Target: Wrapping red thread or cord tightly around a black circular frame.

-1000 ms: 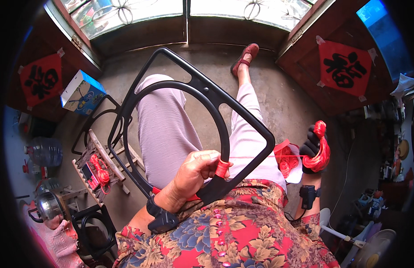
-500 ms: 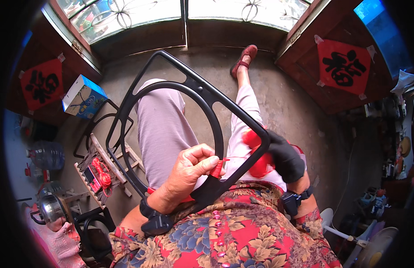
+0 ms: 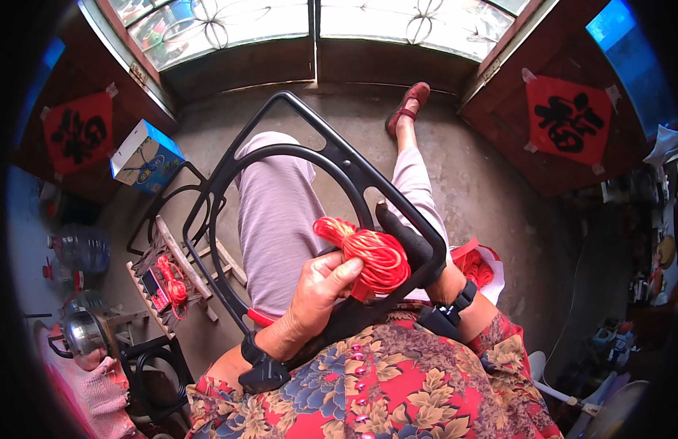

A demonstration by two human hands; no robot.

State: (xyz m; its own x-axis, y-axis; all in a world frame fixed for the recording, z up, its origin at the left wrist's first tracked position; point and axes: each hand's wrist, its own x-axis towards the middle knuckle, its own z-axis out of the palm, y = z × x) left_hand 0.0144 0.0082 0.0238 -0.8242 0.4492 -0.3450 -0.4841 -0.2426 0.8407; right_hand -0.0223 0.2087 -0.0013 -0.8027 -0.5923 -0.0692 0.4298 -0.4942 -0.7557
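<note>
A black frame (image 3: 339, 154), rounded at its corners with a ring inside, lies tilted across my lap. Over its lower right side sits a bundle of red cord (image 3: 375, 260), tied near one end. My left hand (image 3: 321, 289), bare, is closed with its thumb pressed on the bundle's near side. Gloved in black, my right hand (image 3: 419, 249) reaches behind the frame's right bar and lies against the bundle from below. One gloved finger points up past the bundle; the others are mostly hidden. Red wrapping (image 3: 260, 317) shows on the lower left of the frame.
A small wooden stool (image 3: 178, 256) at the left carries red cord (image 3: 176, 289) and a small red device. Behind it stand another black frame (image 3: 163, 197) and a blue box (image 3: 147, 157). A white bag (image 3: 481, 271) with red cord lies by my right forearm. A metal pot (image 3: 87, 336) stands lower left.
My right hand has come left with the cord bundle, from beyond the frame's right bar to its lower right side. My left thumb has moved from the wrapped ring onto the bundle.
</note>
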